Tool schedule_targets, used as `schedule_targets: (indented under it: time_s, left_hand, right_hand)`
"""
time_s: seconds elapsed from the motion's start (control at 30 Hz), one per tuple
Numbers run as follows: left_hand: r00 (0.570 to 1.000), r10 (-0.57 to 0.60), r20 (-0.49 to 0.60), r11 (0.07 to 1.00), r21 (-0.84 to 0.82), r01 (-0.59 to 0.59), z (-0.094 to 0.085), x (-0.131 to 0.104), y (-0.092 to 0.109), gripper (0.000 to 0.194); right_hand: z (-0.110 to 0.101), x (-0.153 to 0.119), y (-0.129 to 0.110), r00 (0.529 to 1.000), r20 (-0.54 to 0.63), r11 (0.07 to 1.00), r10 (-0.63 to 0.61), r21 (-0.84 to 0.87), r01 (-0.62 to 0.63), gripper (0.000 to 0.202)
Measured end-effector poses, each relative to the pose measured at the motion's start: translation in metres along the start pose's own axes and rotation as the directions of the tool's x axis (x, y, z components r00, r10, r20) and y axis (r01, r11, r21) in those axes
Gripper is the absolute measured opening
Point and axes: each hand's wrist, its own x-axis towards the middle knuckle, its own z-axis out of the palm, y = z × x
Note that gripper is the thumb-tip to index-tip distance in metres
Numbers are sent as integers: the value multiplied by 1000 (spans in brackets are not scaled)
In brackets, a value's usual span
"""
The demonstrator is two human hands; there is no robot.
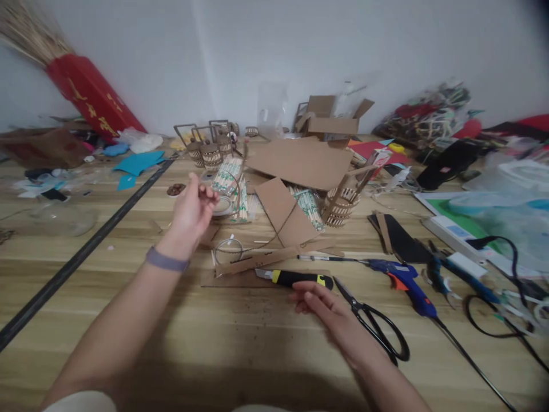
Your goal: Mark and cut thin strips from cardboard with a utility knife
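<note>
Raised over the table's left half, my left hand [195,203] has its thumb apart from its loosely bent fingers, with nothing visible in it. Beyond it are a roll of tape [222,206] and packs of chopsticks [227,174]. My right hand [321,303] is open and loosely curved, just in front of the black and yellow utility knife [300,278]; whether it touches the handle I cannot tell. The knife's blade points left, beside a cardboard strip [257,260]. Black-handled scissors [377,323] lie right of this hand.
A blue glue gun [405,280] with a trailing cord lies at right. A small wooden bucket [341,206] stands by cardboard sheets [304,163]; several more buckets [210,154] are at the back left. A long black bar [94,246] crosses the left side. Pliers [440,274] are far right.
</note>
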Motion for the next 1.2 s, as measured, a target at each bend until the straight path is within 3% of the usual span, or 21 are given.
schedule_targets:
  time_s: [0.07, 0.2, 0.37, 0.47, 0.53, 0.57, 0.6, 0.67, 0.73, 0.83, 1.0, 1.2]
  left_hand:
    - [985, 171, -16, 938, 308, -158, 3, 24, -11, 51]
    - [978, 199, 58, 835, 512, -201, -1, 40, -42, 44]
    - [949, 179, 260, 636, 705, -313, -15, 6, -69, 13]
    - [900, 167, 402, 555, 716, -423, -20, -31, -76, 17]
    - [822, 98, 561, 519, 676, -524, -22, -56, -79, 14]
    - [713, 26, 701, 466, 622, -629, -23, -67, -80, 15]
    - [653, -23, 757, 459, 588, -666, -24, -76, -82, 15]
    - [570, -94, 816, 424, 551, -719, -28, -89, -86, 14]
    - [538, -144, 831, 359, 550, -754, -31, -95, -89, 13]
    - [518, -194, 833, 268, 553, -789, -35, -94, -91, 16]
    - [520, -211, 828, 232, 559, -796, -37, -92, -93, 15]
    - [522, -178, 834, 242, 552, -798, -38, -94, -96, 19]
  right_hand:
    - [2, -2, -1, 998, 32, 996, -44, -73, 47, 56]
    - [3, -5, 1, 991, 67, 967, -113, -223, 125, 44]
    - [-1, -11, 1, 988, 43, 915, -148, -374, 154, 29]
    - [-10, -12, -1, 975, 24, 839, -223, -505, 204, 25]
    - [-20, -12, -1, 954, 42, 739, -297, -623, 258, 24]
    - [-26, -13, -1, 943, 62, 674, -328, -684, 279, 24]
    - [-32, -14, 0, 933, 82, 604, -351, -742, 292, 23]
    - [-44, -18, 6, 921, 118, 460, -371, -838, 293, 22]
    - [-55, -27, 15, 917, 119, 326, -382, -911, 254, 24]
    - [-67, -44, 35, 911, 31, 194, -410, -974, 120, 31]
    - [-85, -67, 56, 908, -80, 182, -411, -983, -4, 29]
    - [-95, -65, 41, 895, -178, 93, -409, -984, -154, 29]
